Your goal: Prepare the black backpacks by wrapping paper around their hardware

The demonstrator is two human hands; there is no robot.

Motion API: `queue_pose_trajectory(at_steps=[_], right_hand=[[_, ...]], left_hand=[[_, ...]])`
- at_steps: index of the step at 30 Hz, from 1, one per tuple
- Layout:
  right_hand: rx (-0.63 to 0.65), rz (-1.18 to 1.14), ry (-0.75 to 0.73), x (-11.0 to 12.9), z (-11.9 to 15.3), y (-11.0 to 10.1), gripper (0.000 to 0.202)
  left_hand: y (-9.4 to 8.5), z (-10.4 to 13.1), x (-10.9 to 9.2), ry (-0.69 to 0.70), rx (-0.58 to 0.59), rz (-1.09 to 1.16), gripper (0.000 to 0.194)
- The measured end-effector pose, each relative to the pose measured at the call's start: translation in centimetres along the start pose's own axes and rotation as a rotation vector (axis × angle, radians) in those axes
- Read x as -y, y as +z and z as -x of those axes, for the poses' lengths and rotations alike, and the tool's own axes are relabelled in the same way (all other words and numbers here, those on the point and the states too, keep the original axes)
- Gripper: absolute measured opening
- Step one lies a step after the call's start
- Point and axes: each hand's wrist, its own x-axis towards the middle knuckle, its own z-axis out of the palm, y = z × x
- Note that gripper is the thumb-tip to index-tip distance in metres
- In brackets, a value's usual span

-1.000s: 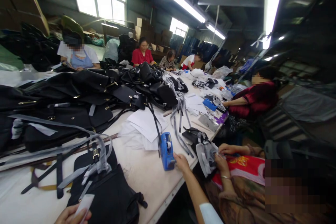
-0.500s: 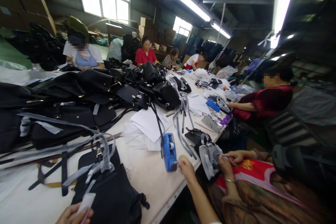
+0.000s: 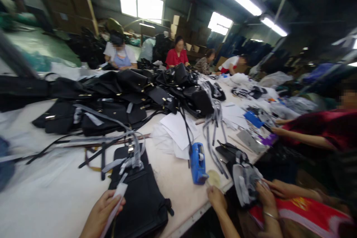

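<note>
In the lower left, my left hand [image 3: 107, 208] is closed around a strap wrapped in white sheet [image 3: 119, 193]. Beneath and beside it lies a black leather backpack [image 3: 139, 197], flat on the table, its buckle and straps covered in pale wrapping. My right hand [image 3: 217, 198] pinches the end of a short piece of tape at the cutting end of a blue tape dispenser [image 3: 198, 165]. The tape is thin and hard to see. A pale yellowish round disc [image 3: 214, 179] lies just behind those fingers.
Black bags [image 3: 111, 113] are heaped along the left and middle of the table [image 3: 178, 193]. White paper sheets [image 3: 175, 130] lie behind the dispenser, with wrapped straps [image 3: 214, 145] nearby. At right, a co-worker's hands [image 3: 266, 193] handle another bag [image 3: 242, 178]. Others sit around the table.
The view has swung left, so things appear farther right. My left hand has come up over the backpack's edge with the wrapped strap. My right hand stays at the dispenser.
</note>
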Motion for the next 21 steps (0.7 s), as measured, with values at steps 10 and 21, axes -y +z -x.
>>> queue_pose_trajectory(at_steps=[10,21], right_hand=[[0.675,-0.198,-0.670,14.1,10.3,8.6,0.030],[0.796,0.000,-1.227,22.3,15.4,14.8,0.028]], left_hand=[[0.2,0.0,0.8,0.121,0.025,0.098,0.028],[-0.2,0.8,1.2,0.202,0.061,0.120,0.030]])
